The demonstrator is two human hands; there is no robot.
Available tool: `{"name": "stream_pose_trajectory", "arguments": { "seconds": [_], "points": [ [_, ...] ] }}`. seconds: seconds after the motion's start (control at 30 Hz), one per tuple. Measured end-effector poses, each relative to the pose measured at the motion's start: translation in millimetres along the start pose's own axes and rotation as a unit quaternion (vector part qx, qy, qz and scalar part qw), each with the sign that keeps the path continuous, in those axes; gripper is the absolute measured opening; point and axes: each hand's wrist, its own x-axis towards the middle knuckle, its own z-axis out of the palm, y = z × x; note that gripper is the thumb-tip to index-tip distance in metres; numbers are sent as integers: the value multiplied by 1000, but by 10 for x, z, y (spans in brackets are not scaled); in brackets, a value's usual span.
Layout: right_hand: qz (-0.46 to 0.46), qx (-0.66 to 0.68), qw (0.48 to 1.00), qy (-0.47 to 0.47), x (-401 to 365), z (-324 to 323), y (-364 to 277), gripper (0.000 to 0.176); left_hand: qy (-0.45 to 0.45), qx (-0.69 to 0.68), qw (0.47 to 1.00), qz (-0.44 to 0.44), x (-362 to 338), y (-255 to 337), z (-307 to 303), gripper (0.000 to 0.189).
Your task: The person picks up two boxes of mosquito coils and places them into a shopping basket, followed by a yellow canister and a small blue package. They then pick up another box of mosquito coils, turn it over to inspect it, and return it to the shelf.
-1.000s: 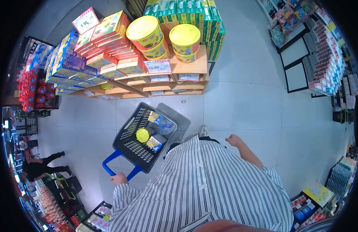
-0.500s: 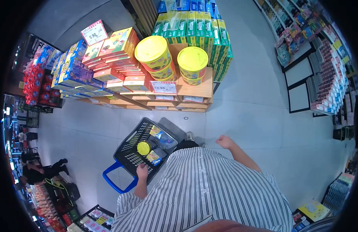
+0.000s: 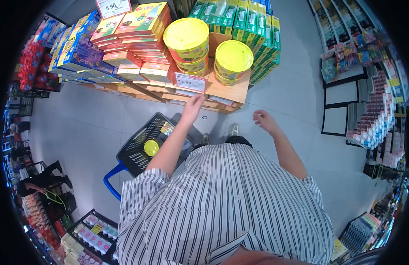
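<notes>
Fingers L hand (image 3: 193, 105) open, empty, nr tag "12.90" (image 3: 190, 82) | R hand (image 3: 262, 119) loose-open, empty | tag "5.90" (image 3: 112, 6)

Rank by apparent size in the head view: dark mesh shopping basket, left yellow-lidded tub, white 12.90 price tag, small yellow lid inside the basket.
1. Dark mesh plastic shopping basket.
2. Left yellow-lidded round tub.
3. White 12.90 price tag.
4. Small yellow round lid inside the basket; farther from the camera, so true size unsure.
</notes>
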Motion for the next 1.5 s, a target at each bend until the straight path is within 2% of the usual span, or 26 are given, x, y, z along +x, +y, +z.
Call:
{"name": "stream_pose_trajectory", "arguments": {
  "seconds": [0.07, 0.13, 0.17, 0.23, 0.27, 0.33, 0.47, 0.53, 0.7, 0.8, 0.87, 0.97, 1.03, 1.07, 1.1, 1.17, 1.23, 1.3, 1.33, 1.37, 1.43, 1.47, 1.5],
  "points": [
    [-19, 43, 999, 7, 227, -153, -338, 46, -11, 11, 999, 35, 236, 492, 341, 51],
    [-33, 62, 998, 2, 397, -265, -641, 57, 7, -6, 999, 50, 571, 629, 551, 66],
    [-38, 63, 997, -2, 433, -301, -795, 57, 11, -3, 998, 54, 695, 665, 627, 66],
    [-49, 107, 993, -18, 535, -351, -1093, 72, 3, -60, 998, -10, 901, 767, 762, 81],
    [-57, 111, 992, -22, 599, -354, -1211, 72, -6, -76, 997, -27, 935, 804, 838, 85],
    [-49, 160, 986, -13, 768, -331, -1340, 83, 0, -84, 996, -39, 964, 849, 959, 84],
    [-33, 172, 984, -38, 1072, -309, -1457, 82, 5, -126, 990, -66, 1029, 747, 1029, 79],
    [-90, 250, 958, -106, 1149, -260, -1497, 77, 30, -135, 988, -67, 983, 735, 1066, 78],
    [-85, 237, 953, -167, 1387, -288, -1494, 73, 109, -171, 979, 0, 897, 653, 1247, 75],
    [-70, 200, 959, -189, 1409, -313, -1576, 74, 138, -176, 975, 10, 826, 616, 1294, 73],
    [-24, 169, 974, -151, 1379, -290, -1673, 76, 157, -185, 970, 18, 814, 604, 1315, 73],
    [-18, 186, 970, -159, 1441, -269, -1690, 79, 169, -199, 964, 49, 882, 454, 1365, 69],
    [-28, 185, 961, -201, 1478, -334, -1668, 78, 186, -219, 955, 78, 936, 349, 1455, 62],
    [-27, 179, 965, -190, 1479, -334, -1672, 77, 215, -199, 952, 87, 946, 345, 1493, 58],
    [-26, 173, 969, -177, 1495, -330, -1663, 77, 220, -203, 950, 92, 960, 318, 1492, 58],
    [-28, 173, 968, -181, 1560, -328, -1606, 76, 212, -176, 955, 111, 1007, 269, 1458, 72],
    [-34, 175, 967, -184, 1569, -307, -1581, 75, 204, -168, 955, 138, 975, 317, 1416, 73],
    [-30, 197, 964, -174, 1534, -299, -1604, 74, 185, -151, 964, 115, 978, 336, 1378, 75],
    [-25, 191, 967, -169, 1501, -302, -1628, 75, 198, -114, 969, 99, 954, 371, 1366, 65],
    [-34, 183, 967, -172, 1459, -310, -1639, 75, 203, -119, 966, 108, 900, 387, 1336, 65],
    [-60, 193, 966, -163, 1403, -321, -1600, 79, 169, -118, 978, 30, 693, 539, 1245, 69],
    [-68, 195, 966, -154, 1364, -313, -1543, 81, 163, -155, 974, 39, 811, 259, 1179, 72],
    [-76, 197, 966, -146, 1319, -307, -1445, 83, 171, -163, 971, 45, 682, 335, 1106, 72]
  ]
}}
